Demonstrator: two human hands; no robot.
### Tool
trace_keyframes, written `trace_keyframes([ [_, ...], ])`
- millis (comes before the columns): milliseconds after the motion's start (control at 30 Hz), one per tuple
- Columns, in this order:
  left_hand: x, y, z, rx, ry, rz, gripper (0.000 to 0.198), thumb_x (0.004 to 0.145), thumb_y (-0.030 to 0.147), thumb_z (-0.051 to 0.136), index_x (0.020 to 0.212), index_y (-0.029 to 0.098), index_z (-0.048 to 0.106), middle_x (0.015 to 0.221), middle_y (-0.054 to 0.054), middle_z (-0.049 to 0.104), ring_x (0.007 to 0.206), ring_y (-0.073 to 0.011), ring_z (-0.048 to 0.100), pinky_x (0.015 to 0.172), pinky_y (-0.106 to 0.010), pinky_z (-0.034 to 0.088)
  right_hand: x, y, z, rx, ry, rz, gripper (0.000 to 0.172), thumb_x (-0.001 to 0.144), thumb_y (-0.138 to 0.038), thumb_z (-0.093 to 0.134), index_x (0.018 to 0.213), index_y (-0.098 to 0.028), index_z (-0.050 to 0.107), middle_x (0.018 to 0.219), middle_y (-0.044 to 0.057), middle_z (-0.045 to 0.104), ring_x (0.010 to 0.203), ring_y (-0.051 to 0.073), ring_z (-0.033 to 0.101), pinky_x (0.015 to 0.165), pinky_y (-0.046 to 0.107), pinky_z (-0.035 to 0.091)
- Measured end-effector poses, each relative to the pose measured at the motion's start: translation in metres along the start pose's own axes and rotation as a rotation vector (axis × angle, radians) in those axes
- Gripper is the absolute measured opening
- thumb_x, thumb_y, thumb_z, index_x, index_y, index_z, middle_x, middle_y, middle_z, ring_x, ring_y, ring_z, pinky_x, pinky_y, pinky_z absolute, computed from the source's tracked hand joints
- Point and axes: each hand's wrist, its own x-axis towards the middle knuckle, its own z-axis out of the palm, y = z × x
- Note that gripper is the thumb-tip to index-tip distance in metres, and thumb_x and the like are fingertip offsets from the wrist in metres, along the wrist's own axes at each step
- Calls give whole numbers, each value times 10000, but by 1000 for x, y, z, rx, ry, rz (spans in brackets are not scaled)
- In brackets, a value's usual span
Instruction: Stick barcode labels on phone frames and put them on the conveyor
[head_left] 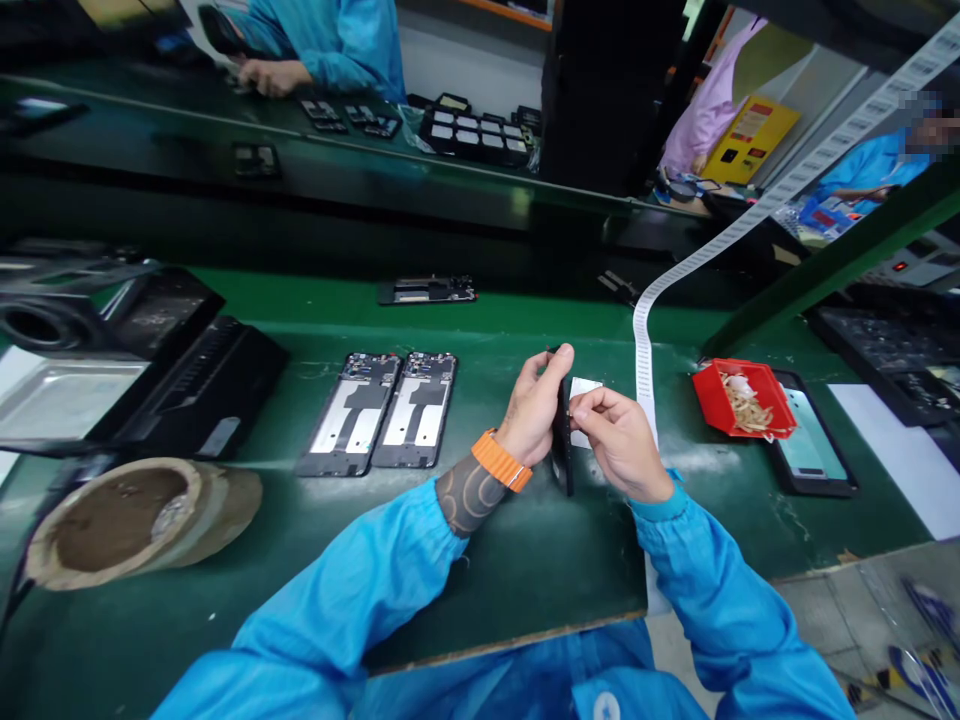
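Note:
My left hand (531, 410) is closed around a dark phone body (563, 465), which stands on its edge, seen almost side-on. Against the phone's right side, my right hand (621, 440) is pinched; whatever lies between its fingertips is too small or hidden to make out. A white card or label (586, 385) shows partly behind the right fingers. To the left lie two opened phones (349, 415) with their inner boards and silver plates facing up. Another opened phone (431, 290) rests farther back on the green table.
A label strip (643, 360) hangs down onto the table right of my hands. Farther right are a red bin (703, 395) of small tan pieces and a dark framed panel (821, 430). A cardboard-like roll (225, 505) and black equipment (187, 390) stand left. Co-workers sit beyond the bench.

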Motion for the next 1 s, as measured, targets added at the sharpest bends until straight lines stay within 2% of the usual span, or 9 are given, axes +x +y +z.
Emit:
trace_keyframes([
  [300,-2,0,1,51,-45,-2,417,752,525,752,888,203,523,585,83,413,445,-64,394,413,-201,295,-1,-3,-1,2,-22,26,206,745,-343,795,719,-201,649,718,-5,629,675,138,559,676,289,451],
  [533,-6,-1,5,65,-15,54,477,714,552,773,901,198,514,563,96,389,467,-57,368,430,-189,287,0,3,-2,-19,10,1,161,773,-294,768,737,-197,644,720,-16,631,668,122,549,654,261,425],
  [700,-7,-3,5,42,17,105,488,705,514,798,943,179,535,626,85,422,526,-43,388,480,-172,314,-1,5,-2,-39,26,-56,160,791,-253,751,729,-198,614,733,-23,627,667,111,529,638,248,404],
  [1000,-8,-2,5,64,-38,79,514,696,570,780,933,200,514,561,101,373,455,-54,346,404,-188,267,0,1,-4,-79,-25,-48,155,787,-272,737,737,-199,610,711,-25,608,667,119,542,642,253,419],
])
